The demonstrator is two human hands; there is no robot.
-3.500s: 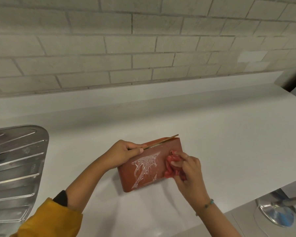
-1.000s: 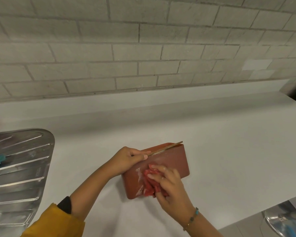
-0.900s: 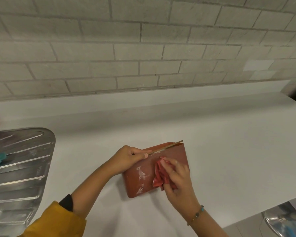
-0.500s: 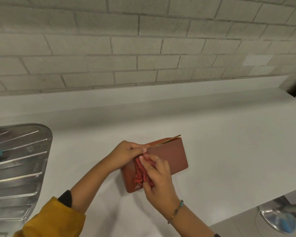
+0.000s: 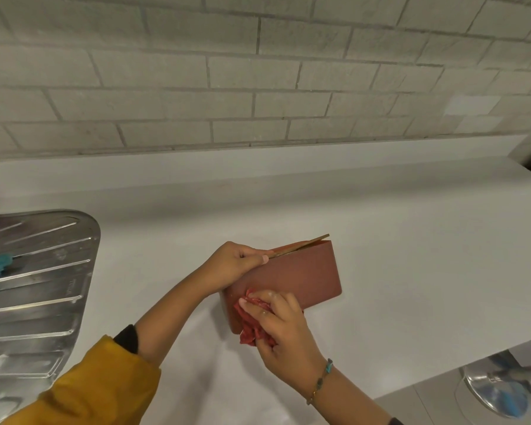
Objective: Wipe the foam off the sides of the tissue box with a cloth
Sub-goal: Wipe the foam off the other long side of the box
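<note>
Wiping the tissue box's near side

On the white countertop (image 5: 396, 256), the left hand (image 5: 236, 265) grips the tissue box (image 5: 301, 274) by its top edge; the right hand (image 5: 276, 326), fingers curled, presses a red cloth (image 5: 252, 329) against its lower left corner.

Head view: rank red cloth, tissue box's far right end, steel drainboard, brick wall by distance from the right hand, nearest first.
From the right hand:
1. Red cloth: in its grip, pressed on the tissue box at its near left corner.
2. Box's far right end: up and right of the hand.
3. Steel drainboard: far left on the counter.
4. Brick wall: behind the counter, farthest.
</note>
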